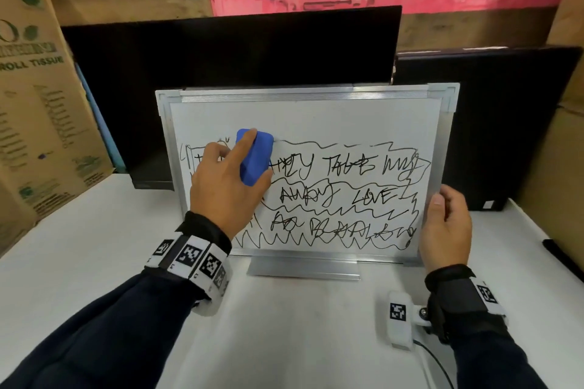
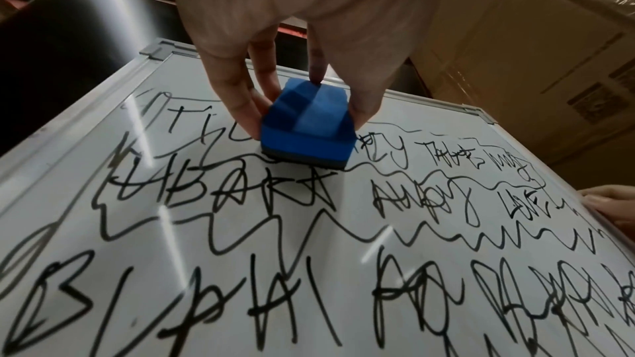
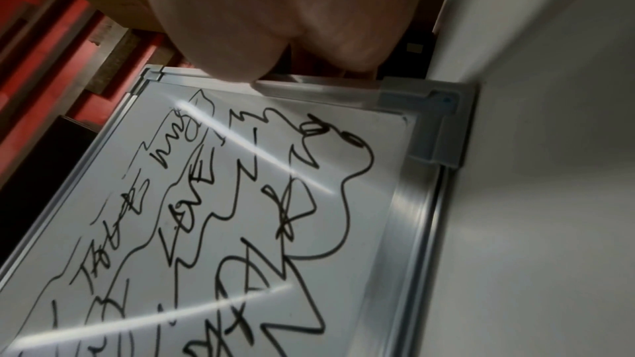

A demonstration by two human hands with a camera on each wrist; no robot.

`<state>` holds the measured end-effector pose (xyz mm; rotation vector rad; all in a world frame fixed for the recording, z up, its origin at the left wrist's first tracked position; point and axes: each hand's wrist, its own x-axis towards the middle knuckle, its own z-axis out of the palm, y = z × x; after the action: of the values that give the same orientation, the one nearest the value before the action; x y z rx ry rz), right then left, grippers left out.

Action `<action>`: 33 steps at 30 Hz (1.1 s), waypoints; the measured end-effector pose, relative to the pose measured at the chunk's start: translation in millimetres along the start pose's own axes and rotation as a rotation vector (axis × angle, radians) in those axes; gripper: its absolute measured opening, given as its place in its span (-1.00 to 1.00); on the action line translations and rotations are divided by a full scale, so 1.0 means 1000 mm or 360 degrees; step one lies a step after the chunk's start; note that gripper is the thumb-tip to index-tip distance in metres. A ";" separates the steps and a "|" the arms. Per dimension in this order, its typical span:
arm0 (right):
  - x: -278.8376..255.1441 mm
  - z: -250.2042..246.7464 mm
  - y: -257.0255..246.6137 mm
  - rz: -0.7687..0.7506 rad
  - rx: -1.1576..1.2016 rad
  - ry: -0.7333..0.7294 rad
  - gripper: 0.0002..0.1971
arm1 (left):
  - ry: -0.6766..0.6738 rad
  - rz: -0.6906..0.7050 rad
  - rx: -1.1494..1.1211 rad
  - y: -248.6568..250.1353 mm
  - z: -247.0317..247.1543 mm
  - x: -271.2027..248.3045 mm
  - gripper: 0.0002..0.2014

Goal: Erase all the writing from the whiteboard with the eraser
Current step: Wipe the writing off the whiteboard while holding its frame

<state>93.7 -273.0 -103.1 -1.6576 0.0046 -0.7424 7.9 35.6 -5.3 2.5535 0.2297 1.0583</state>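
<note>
A silver-framed whiteboard (image 1: 303,123) stands upright on a white table, propped against a dark monitor. Black scribbled writing (image 1: 341,196) covers its lower two thirds. My left hand (image 1: 227,180) grips a blue eraser (image 1: 255,158) and presses its dark felt side against the board's upper left, over the first line of writing. In the left wrist view the eraser (image 2: 307,126) is pinched between thumb and fingers (image 2: 237,97). My right hand (image 1: 445,224) holds the board's right edge, thumb on the front. The right wrist view shows the whiteboard (image 3: 405,200) from close by.
A dark monitor (image 1: 234,50) stands behind the board and a second black screen (image 1: 486,123) at the right. A cardboard tissue box (image 1: 34,98) fills the left. A black object (image 1: 561,256) lies at the table's right edge. The white table (image 1: 300,325) stretches in front.
</note>
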 end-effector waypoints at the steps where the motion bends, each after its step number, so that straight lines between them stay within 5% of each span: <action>1: 0.000 0.001 0.000 -0.0017 -0.0022 0.0046 -0.71 | -0.0003 -0.0012 0.0000 0.000 0.001 0.000 -0.27; 8: -0.005 0.002 -0.027 -0.0450 -0.0171 0.0348 -0.77 | 0.0003 -0.0006 -0.0049 -0.002 0.003 -0.001 -0.21; 11: -0.018 0.011 -0.056 -0.0758 -0.0121 0.0125 -0.88 | 0.0032 0.0003 -0.0164 -0.004 0.001 -0.003 -0.19; 14: -0.043 0.036 -0.089 -0.0936 -0.0084 -0.0389 -0.89 | 0.0093 -0.0018 -0.0335 -0.008 -0.003 -0.004 -0.25; 19: -0.084 0.093 -0.136 -0.0860 -0.0059 -0.0875 -0.63 | 0.0205 0.0037 -0.0499 -0.007 -0.004 -0.014 -0.45; 25: -0.105 0.144 -0.168 -0.0600 -0.0117 -0.0769 -0.51 | 0.0425 0.0162 -0.0596 -0.022 -0.004 -0.011 -0.60; 33: -0.104 0.177 -0.177 -0.0569 -0.0044 -0.0602 -0.48 | 0.0339 0.0352 -0.1046 -0.051 -0.015 -0.002 -0.58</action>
<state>24.1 -32.3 -0.5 -1.8258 -0.5633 -0.6824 -4.4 86.0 -16.5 1.9038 -0.3101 1.2349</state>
